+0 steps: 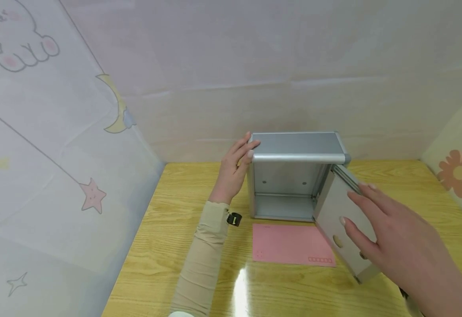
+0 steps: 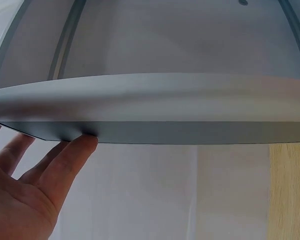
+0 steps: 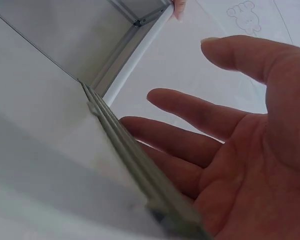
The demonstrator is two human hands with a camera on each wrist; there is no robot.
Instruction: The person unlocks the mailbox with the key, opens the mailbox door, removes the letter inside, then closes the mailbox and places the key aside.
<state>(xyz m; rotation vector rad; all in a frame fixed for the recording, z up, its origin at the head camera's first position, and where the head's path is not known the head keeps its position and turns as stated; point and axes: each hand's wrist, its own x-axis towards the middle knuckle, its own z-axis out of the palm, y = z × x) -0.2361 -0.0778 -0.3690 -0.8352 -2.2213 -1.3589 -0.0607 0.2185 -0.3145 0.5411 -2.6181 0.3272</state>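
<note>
A grey metal box [image 1: 298,145], its front open, stands on the table with its hinged door [image 1: 343,215] swung out to the right. At its upper left corner rests my left hand [image 1: 232,169], fingers spread over the top edge; in the left wrist view, fingertips [image 2: 85,145] touch the grey side panel. My right hand [image 1: 389,229] hovers at the door's upper edge with fingers extended and thumb apart. In the right wrist view its lower fingers are partly hidden behind the door's grooved edge [image 3: 130,155]. A pink envelope [image 1: 290,244] lies flat before the box.
The wood-grain table [image 1: 175,229] carries the box close to the back wall covering [image 1: 234,101]. A cartoon-printed sheet [image 1: 56,176] hangs on the left, and a flower-printed one [image 1: 460,171] on the right. A cut-out and a small lock show on the door.
</note>
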